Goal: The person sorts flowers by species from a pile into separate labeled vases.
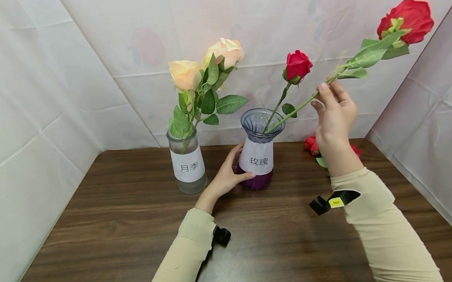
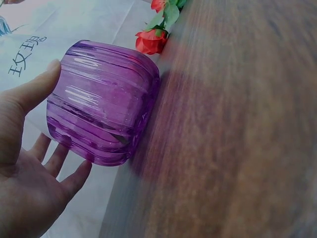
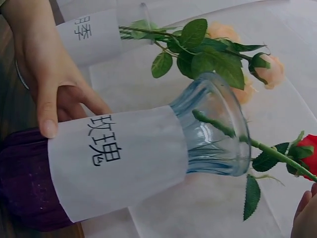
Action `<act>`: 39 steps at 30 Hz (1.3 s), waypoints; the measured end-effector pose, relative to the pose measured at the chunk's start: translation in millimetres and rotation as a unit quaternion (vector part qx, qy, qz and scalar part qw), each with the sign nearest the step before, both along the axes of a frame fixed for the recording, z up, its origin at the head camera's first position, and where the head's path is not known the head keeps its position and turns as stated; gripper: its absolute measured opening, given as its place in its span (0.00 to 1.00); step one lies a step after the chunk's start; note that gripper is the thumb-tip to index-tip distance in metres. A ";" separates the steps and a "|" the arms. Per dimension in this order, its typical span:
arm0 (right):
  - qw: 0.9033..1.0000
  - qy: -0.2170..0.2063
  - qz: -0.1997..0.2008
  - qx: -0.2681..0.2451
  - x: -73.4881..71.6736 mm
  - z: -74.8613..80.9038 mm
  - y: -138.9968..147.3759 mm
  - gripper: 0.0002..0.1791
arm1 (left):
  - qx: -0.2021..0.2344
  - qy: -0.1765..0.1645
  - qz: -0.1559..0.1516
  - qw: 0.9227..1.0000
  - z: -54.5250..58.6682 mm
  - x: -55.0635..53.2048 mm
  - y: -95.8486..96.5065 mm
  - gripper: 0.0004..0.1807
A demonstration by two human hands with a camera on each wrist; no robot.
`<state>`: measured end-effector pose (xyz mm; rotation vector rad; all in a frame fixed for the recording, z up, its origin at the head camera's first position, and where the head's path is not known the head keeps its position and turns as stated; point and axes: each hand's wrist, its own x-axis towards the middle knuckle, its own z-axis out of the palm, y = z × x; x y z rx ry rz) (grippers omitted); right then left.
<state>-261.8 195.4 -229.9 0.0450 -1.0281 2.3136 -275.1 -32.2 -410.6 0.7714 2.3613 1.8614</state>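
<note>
My left hand (image 1: pixel 228 172) grips the vase (image 1: pixel 256 159) from its left side, thumb on the front of its white label and fingers behind. The vase has a bluish flared glass neck and a purple base (image 2: pixel 104 99), and stands upright on the table. My right hand (image 1: pixel 337 112) pinches the green stem of a large red flower (image 1: pixel 411 23), raised to the upper right and tilted. Its stem's lower end (image 3: pixel 218 124) is inside the vase mouth. A smaller red rose (image 1: pixel 298 67) also stands in this vase, leaning right.
On the left stands a clear labelled glass vase (image 1: pixel 188 169) with peach roses (image 1: pixel 185 74) and green leaves. More red flowers (image 1: pixel 312 145) lie at the table's back right, partly behind my right forearm. White cloth (image 1: pixel 146 49) hangs behind the brown wooden table (image 1: pixel 131 229).
</note>
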 end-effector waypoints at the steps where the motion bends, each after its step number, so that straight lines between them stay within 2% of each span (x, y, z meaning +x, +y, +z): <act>1: 1.000 -0.004 0.000 0.006 -0.3 -2.1 -1.6 0.14 | 0.000 0.000 0.000 1.000 -0.1 0.0 0.1 0.52; 13: 0.997 0.000 -0.003 0.077 -6.2 -31.7 -17.2 0.03 | -0.003 0.001 0.001 1.000 -0.8 -0.8 0.5 0.52; 21: 0.992 -0.006 -0.013 0.125 -9.8 -47.7 -27.5 0.02 | 0.002 0.004 -0.003 1.000 -0.8 -0.5 -0.3 0.52; 32: 0.986 -0.016 -0.020 0.162 -10.4 -58.5 -33.2 0.03 | 0.002 0.008 -0.003 1.000 -1.1 -1.2 0.5 0.51; 39: 0.978 -0.057 -0.023 0.200 -15.4 -63.1 -33.9 0.04 | 0.003 0.007 -0.003 1.000 -0.2 -0.6 0.5 0.52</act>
